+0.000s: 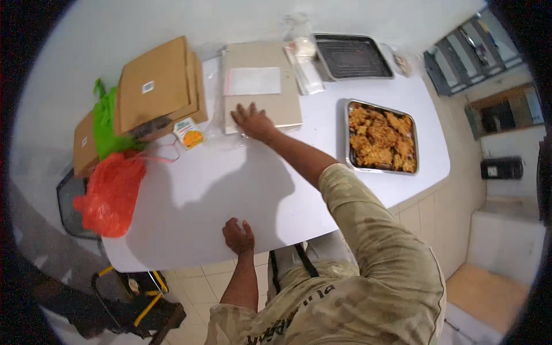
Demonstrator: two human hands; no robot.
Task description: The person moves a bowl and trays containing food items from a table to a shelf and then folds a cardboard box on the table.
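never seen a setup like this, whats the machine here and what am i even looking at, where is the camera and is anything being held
There is no machine doing the work here, just a person's two bare hands. The single picture comes from a wide fisheye camera worn on the head, looking down, so straight edges bend and the corners go dark. Its left is the person's left.

The right hand lies palm down, fingers spread, on a flat beige stack. The left hand is at the table's near edge, loosely curled; I see nothing clearly held in either.

On the white table are also cardboard boxes and a red plastic bag to the left, and a tray of browned food and a dark tray to the right.
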